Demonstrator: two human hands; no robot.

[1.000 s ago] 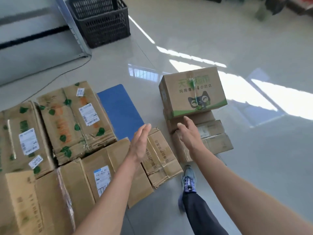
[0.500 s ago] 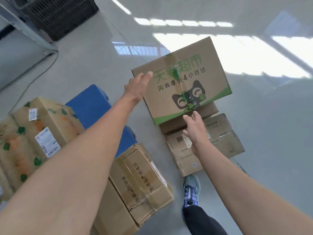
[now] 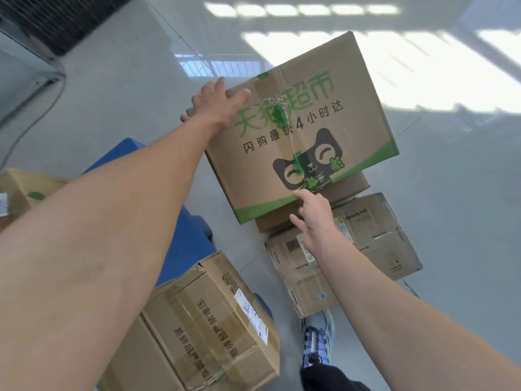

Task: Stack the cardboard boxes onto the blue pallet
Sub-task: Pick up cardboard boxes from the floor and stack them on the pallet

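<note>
L hand (image 3: 214, 105) on cat-print box (image 3: 358, 122) corner | R hand (image 3: 315, 218) touches lower edge

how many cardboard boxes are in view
6: cat-print box atop the right stack, plain box under it, labelled box at the base; lettered box bottom centre, another box beside it; leaf-print box far left. More may be hidden.
</note>
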